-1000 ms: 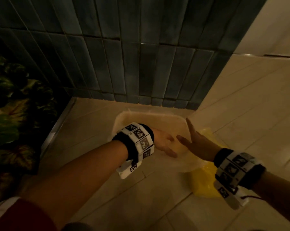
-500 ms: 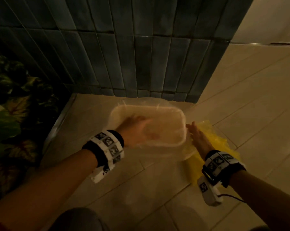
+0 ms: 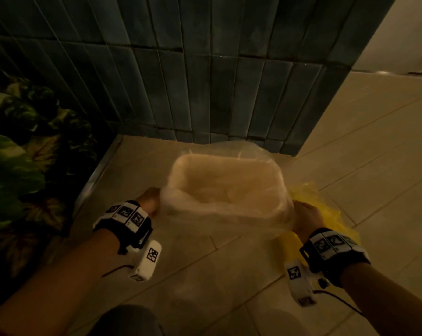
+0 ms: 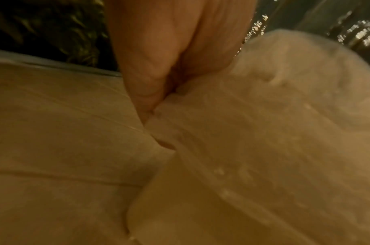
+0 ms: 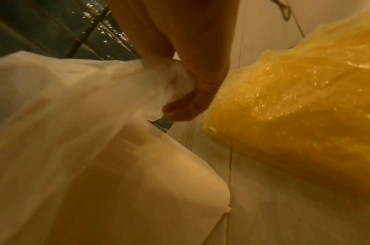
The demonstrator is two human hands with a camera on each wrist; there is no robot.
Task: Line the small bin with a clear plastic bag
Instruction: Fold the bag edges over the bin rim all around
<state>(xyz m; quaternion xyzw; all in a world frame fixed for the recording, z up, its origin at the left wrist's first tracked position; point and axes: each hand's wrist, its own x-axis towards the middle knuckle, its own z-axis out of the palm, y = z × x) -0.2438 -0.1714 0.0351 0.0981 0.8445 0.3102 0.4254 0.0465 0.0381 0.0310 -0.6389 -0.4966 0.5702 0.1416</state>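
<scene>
A small cream rectangular bin (image 3: 229,163) stands on the tiled floor near the dark tiled wall. A clear plastic bag (image 3: 231,221) sits inside it, its mouth folded out over the near rim. My left hand (image 3: 149,201) is at the bin's near left corner and pinches the bag's edge (image 4: 200,102) there. My right hand (image 3: 305,218) is at the near right corner, fingers curled round bunched bag film (image 5: 158,82). The bin's side wall (image 5: 158,190) shows below the film, which is pulled down outside it on both sides.
A crumpled yellow plastic bag (image 3: 331,214) lies on the floor just right of the bin, also (image 5: 295,99). Leafy plants (image 3: 23,154) fill the left behind a metal floor strip (image 3: 93,180). Dark tiled wall (image 3: 205,69) stands behind. Pale floor tiles extend to the right.
Both hands left the inside of the bin and moved to its near corners, where they took hold of the bag's edge and drew it down over the rim.
</scene>
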